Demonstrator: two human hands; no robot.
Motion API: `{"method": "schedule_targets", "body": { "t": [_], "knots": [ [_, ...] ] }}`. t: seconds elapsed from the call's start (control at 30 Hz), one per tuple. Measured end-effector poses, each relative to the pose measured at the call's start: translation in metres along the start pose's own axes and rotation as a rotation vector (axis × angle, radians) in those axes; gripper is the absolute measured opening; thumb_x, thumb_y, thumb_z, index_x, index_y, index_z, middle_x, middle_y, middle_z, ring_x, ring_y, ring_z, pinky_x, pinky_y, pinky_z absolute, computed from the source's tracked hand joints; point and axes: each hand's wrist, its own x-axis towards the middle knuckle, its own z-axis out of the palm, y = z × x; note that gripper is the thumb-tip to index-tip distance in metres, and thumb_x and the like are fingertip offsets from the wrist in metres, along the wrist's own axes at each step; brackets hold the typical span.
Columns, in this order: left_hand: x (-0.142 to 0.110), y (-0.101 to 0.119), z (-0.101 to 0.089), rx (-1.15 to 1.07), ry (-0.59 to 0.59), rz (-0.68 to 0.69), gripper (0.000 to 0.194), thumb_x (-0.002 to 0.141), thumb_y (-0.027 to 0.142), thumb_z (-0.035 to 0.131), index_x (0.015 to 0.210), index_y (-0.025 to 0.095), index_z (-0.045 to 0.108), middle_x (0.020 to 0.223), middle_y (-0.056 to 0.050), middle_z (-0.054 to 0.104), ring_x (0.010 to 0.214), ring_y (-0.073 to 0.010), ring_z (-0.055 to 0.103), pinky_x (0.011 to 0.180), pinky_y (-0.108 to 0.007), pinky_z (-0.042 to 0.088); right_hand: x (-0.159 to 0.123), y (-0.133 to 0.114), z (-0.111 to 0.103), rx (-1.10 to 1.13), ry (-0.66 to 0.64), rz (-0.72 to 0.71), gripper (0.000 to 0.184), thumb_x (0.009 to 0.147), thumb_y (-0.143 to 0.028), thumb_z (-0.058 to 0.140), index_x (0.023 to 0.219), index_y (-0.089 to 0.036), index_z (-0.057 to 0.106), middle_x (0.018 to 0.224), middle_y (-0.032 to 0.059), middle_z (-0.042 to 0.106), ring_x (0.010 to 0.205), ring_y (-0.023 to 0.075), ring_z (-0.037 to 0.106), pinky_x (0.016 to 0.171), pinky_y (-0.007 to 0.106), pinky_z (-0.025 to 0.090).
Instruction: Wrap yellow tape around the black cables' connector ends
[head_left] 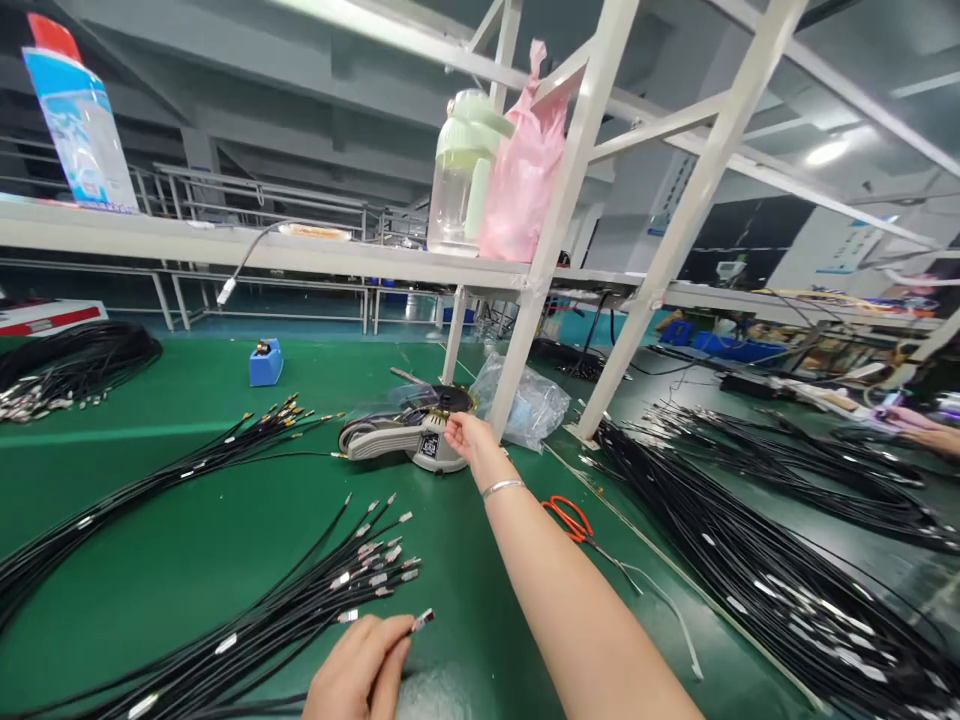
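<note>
My left hand [360, 668] is at the bottom edge, fingers pinched on a thin black cable whose silver connector end [422, 620] sticks out past them. A bundle of similar black cables [285, 610] fans out on the green mat just to its left. My right hand [469, 437], with a silver bracelet on the wrist, reaches forward to a grey tape dispenser [405, 437] and its fingers are pinched at the dispenser's front edge; what they hold is too small to make out.
Orange-handled scissors [568, 518] lie right of my forearm. A long cable bundle [150, 480] crosses the left mat, and big cable heaps [757, 560] fill the right. White frame posts [551, 240], a plastic bag [529, 405] and a blue box [265, 362] stand behind. Another person's hand [926, 435] is far right.
</note>
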Motion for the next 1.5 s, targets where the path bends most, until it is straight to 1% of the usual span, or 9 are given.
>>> {"method": "schedule_targets", "body": {
  "t": [0.07,0.17,0.27,0.37,0.53,0.7,0.83,1.03,1.5],
  "knots": [
    [0.006,0.011,-0.012,-0.091,-0.083,-0.132,0.018,0.086,0.03,0.053,0.091,0.025,0.069,0.085,-0.003,0.072,0.079,-0.0167,0.067,0.071,-0.023,0.053,-0.006,-0.001,0.001,-0.003,0.013,-0.03,0.028,0.09,-0.028,0.056,0.115,-0.015,0.056,0.113,0.0079,0.06,0.092,0.0199,0.063,0.076,0.039,0.054],
    [0.014,0.024,-0.022,-0.214,-0.045,-0.442,0.02,0.081,0.033,0.055,0.085,0.022,0.071,0.085,-0.005,0.072,0.079,-0.0189,0.066,0.072,-0.028,0.052,-0.03,0.005,-0.011,-0.005,-0.01,-0.094,0.022,0.09,-0.027,0.056,0.107,-0.014,0.058,0.102,0.0054,0.063,0.08,0.0159,0.064,0.068,0.032,0.055],
    [0.02,0.031,-0.025,-0.35,-0.054,-0.694,0.027,0.073,0.04,0.06,0.081,0.017,0.071,0.068,-0.003,0.067,0.057,-0.0158,0.059,0.051,-0.026,0.047,-0.081,0.031,-0.041,-0.015,-0.112,-0.145,0.016,0.083,-0.028,0.065,0.083,-0.012,0.065,0.076,0.0001,0.064,0.063,0.0087,0.058,0.059,0.021,0.05],
    [0.023,0.034,-0.027,-0.45,-0.073,-0.783,0.032,0.068,0.042,0.064,0.083,0.014,0.07,0.062,-0.002,0.064,0.048,-0.0124,0.052,0.044,-0.023,0.041,-0.143,0.073,-0.076,-0.06,-0.209,-0.122,0.021,0.07,-0.03,0.075,0.068,-0.012,0.067,0.066,0.0013,0.065,0.059,0.0104,0.057,0.056,0.021,0.047],
    [0.016,0.036,-0.027,-0.346,-0.035,-0.565,0.019,0.076,0.032,0.062,0.086,0.018,0.07,0.077,-0.003,0.068,0.069,-0.0155,0.061,0.063,-0.025,0.049,-0.204,0.13,-0.093,-0.213,-0.263,-0.127,0.023,0.071,-0.037,0.071,0.07,-0.014,0.068,0.068,0.0019,0.067,0.064,0.014,0.059,0.063,0.026,0.047],
    [0.002,0.034,-0.023,-0.069,-0.019,-0.114,0.02,0.087,0.019,0.051,0.098,0.021,0.068,0.084,-0.004,0.065,0.078,-0.015,0.061,0.07,-0.026,0.05,-0.215,0.135,-0.079,-0.149,-0.258,-0.119,0.028,0.069,-0.042,0.072,0.067,-0.014,0.067,0.079,0.0069,0.071,0.071,0.0178,0.062,0.067,0.03,0.051],
    [-0.001,0.033,-0.023,0.061,-0.024,0.08,0.023,0.089,0.011,0.048,0.106,0.018,0.062,0.087,-0.005,0.066,0.081,-0.0147,0.06,0.073,-0.026,0.049,-0.221,0.136,-0.074,-0.092,-0.255,-0.109,0.03,0.068,-0.043,0.073,0.068,-0.014,0.068,0.076,0.0081,0.072,0.073,0.0207,0.065,0.068,0.032,0.053],
    [0.001,0.038,-0.028,0.073,-0.077,0.14,0.02,0.089,0.004,0.046,0.095,0.019,0.058,0.082,-0.001,0.064,0.075,-0.0125,0.057,0.07,-0.024,0.046,-0.221,0.138,-0.073,-0.1,-0.224,-0.098,0.023,0.07,-0.036,0.072,0.068,-0.014,0.068,0.071,0.0062,0.072,0.067,0.0183,0.065,0.067,0.03,0.051],
    [0.0,0.036,-0.03,0.07,-0.047,0.222,0.03,0.087,0.0,0.045,0.104,0.02,0.059,0.085,-0.003,0.064,0.078,-0.0126,0.056,0.07,-0.023,0.047,-0.219,0.133,-0.07,-0.177,-0.221,-0.108,0.019,0.071,-0.031,0.069,0.064,-0.014,0.065,0.062,0.0043,0.068,0.061,0.0171,0.062,0.062,0.028,0.049]
  ]
}}
